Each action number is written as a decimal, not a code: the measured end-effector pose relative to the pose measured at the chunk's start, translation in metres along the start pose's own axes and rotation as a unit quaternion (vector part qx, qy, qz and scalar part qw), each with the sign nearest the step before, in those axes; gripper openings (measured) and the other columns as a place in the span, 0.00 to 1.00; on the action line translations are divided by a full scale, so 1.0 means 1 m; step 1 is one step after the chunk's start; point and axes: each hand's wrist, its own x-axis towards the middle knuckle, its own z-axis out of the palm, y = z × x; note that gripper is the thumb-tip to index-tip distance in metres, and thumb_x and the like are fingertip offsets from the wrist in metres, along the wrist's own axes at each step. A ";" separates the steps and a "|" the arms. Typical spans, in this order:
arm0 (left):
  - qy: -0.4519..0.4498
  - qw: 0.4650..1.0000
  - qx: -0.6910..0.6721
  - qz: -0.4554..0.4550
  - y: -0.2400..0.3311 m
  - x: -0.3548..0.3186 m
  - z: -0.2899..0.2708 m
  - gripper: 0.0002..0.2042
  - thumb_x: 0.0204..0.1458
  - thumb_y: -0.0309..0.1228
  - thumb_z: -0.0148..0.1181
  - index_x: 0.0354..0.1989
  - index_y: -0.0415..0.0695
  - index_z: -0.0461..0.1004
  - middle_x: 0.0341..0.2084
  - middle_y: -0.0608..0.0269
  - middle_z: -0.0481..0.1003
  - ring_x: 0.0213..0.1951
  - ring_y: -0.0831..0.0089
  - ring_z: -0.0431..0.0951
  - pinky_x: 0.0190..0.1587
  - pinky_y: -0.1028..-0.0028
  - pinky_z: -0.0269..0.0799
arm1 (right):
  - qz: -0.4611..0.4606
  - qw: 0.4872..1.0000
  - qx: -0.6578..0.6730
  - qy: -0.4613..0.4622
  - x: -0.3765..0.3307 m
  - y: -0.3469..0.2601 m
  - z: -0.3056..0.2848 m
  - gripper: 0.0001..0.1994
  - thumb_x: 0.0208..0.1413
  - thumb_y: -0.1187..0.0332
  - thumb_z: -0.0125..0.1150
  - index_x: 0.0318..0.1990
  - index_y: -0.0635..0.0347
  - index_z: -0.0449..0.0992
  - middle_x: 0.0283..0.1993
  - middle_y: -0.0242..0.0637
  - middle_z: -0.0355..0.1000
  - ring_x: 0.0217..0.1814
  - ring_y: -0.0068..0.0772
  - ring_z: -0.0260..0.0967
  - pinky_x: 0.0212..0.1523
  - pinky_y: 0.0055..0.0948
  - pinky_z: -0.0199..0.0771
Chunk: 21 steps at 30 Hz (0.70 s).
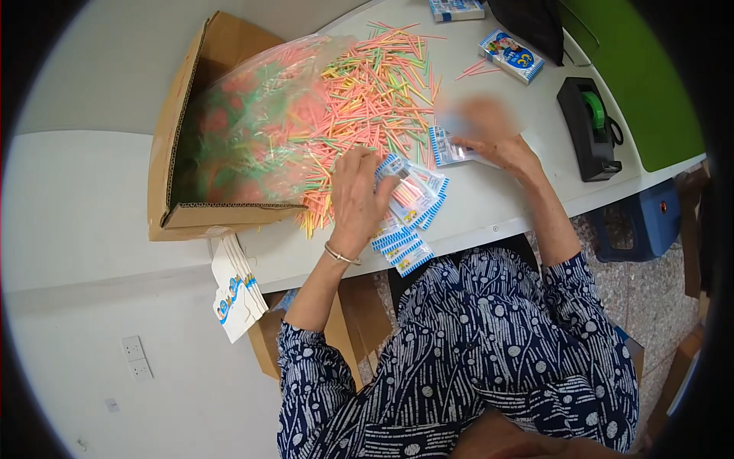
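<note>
An open carton [222, 218] at left spills pastel sticks [382, 84] onto the tabletop [489, 203]. The left hand [356, 191] covers their near edge, beside sachets [415, 191]; its grip I cannot tell. Rightward, a blue-white packet [443, 149] appears pinched in the right hand [505, 149]. Gathering sticks seems underway; next calls for a light touch.

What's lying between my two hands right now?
In the head view, blue-striped packets lie between your left hand and right hand, loose sticks just beyond.
</note>
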 end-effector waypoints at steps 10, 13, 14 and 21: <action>0.038 0.988 -0.148 0.023 0.000 0.054 0.037 0.15 0.46 0.33 0.64 0.38 0.36 0.74 0.37 0.55 0.74 0.38 0.64 0.73 0.40 0.66 0.68 | -0.045 0.980 0.170 0.088 0.009 -0.001 -0.004 0.14 0.47 0.63 0.64 0.40 0.60 0.78 0.44 0.34 0.71 0.50 0.36 0.63 0.52 0.36 0.61; -0.014 0.931 -0.360 -0.060 0.009 0.065 0.037 0.12 0.49 0.30 0.63 0.38 0.34 0.74 0.33 0.56 0.76 0.34 0.70 0.75 0.35 0.71 0.70 | -0.047 0.964 0.254 0.059 0.011 -0.012 -0.013 0.15 0.46 0.64 0.65 0.40 0.62 0.77 0.39 0.37 0.73 0.46 0.37 0.67 0.48 0.34 0.65; -0.026 0.907 -0.414 -0.075 0.013 0.066 0.035 0.11 0.49 0.29 0.62 0.37 0.34 0.75 0.31 0.57 0.77 0.33 0.73 0.76 0.32 0.73 0.70 | -0.048 0.964 0.253 0.059 0.010 -0.016 -0.016 0.15 0.46 0.64 0.65 0.40 0.62 0.77 0.39 0.37 0.73 0.46 0.37 0.67 0.48 0.34 0.65; 0.033 0.956 -0.292 0.009 0.012 0.065 0.017 0.07 0.48 0.26 0.62 0.33 0.35 0.76 0.27 0.58 0.77 0.32 0.70 0.76 0.34 0.71 0.70 | 0.039 0.941 0.334 -0.048 0.012 -0.030 -0.033 0.16 0.45 0.64 0.67 0.38 0.66 0.74 0.32 0.34 0.71 0.36 0.26 0.66 0.40 0.27 0.65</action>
